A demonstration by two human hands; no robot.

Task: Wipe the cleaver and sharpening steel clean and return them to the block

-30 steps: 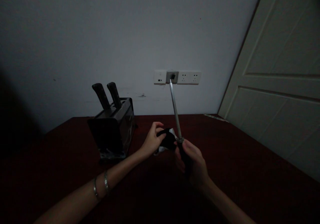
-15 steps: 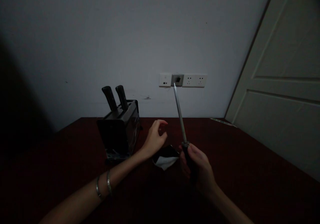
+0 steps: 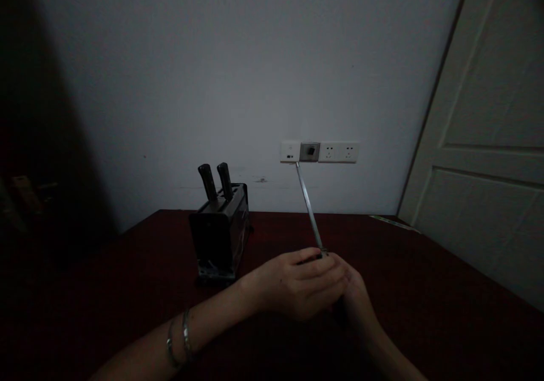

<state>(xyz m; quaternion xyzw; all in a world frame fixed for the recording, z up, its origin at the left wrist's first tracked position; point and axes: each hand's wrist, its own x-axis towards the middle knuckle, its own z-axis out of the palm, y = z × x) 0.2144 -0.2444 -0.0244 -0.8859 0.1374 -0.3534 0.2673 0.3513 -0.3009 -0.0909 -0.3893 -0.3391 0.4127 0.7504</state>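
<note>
A honing steel (image 3: 309, 206) points up and slightly left, its thin metal rod standing clear above my hands. My right hand (image 3: 356, 290) is closed round its dark handle, partly hidden behind the other hand. Across the front, my left hand (image 3: 301, 284) wraps its fingers over the handle just below the guard and touches the right hand. To the left stands a black knife block (image 3: 210, 242). Two knives with black handles, one nearer (image 3: 207, 182) and one farther (image 3: 225, 181), sit upright in its slots.
Under everything is a dark red table (image 3: 161, 256). Behind it, the pale wall (image 3: 238, 86) carries a row of sockets (image 3: 338, 152) and a grey switch plate (image 3: 310, 152). A panelled door (image 3: 488, 199) is at the right; a flat strip (image 3: 395, 223) lies near the table's back right edge.
My left hand has moved right from above the table and closed over the steel's handle beside my right hand. The dark-and-white item below is now out of sight. The view has shifted slightly.
</note>
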